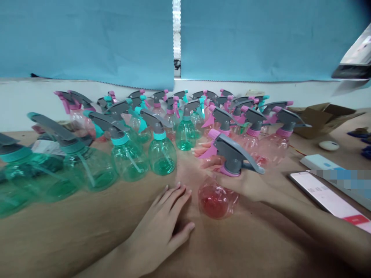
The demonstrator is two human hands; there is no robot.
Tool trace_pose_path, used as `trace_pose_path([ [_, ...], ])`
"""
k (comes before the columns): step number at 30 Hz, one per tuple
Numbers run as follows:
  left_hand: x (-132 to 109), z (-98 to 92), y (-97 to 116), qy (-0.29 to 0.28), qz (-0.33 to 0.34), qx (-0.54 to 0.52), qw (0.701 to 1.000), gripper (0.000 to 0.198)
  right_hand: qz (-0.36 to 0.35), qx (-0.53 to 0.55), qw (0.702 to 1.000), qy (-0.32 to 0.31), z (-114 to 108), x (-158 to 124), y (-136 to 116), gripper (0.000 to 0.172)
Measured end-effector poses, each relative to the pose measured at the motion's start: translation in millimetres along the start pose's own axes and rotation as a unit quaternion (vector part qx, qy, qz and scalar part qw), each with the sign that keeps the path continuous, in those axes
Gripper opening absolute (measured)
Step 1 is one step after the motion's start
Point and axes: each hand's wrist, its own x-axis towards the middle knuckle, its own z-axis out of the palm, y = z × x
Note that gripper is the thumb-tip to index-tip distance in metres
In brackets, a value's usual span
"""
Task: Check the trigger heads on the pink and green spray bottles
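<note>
So, the pink bottle (216, 202) is in the right hand (235, 183), whose fingers curl around its neck, under the sprayer (232, 154); whether its base touches the table (95, 235) I cannot tell. Just left of that bottle, the left hand (164, 218) lies palm down, holding nothing, fingers loosely spread, thumb apart. Farther left stand green bottles (162, 158); behind it, other bottles (251, 143) crowd together. To its right are a phone (324, 197) and, farther back, a carton (314, 121).
</note>
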Motion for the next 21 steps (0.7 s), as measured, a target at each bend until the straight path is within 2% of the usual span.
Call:
trace_pose_path([
  [5, -0.9, 1.1, -0.5, 0.002, 0.0, 0.005, 1.0, 0.055, 0.017, -0.003, 1.0, 0.007, 1.0, 1.4, -1.7, 0.032],
  [17, -1.4, 0.7, -0.6, 0.005, -0.003, -0.001, 1.0, 0.054, -0.007, -0.007, 1.0, -0.005, 2.9, 4.3, -4.8, 0.03],
  [21, -1.2, 1.0, -1.1, 0.0, -0.006, 0.003, 1.0, 0.054, 0.002, 0.001, 1.0, -0.009, 3.0, 4.4, -3.4, 0.024],
])
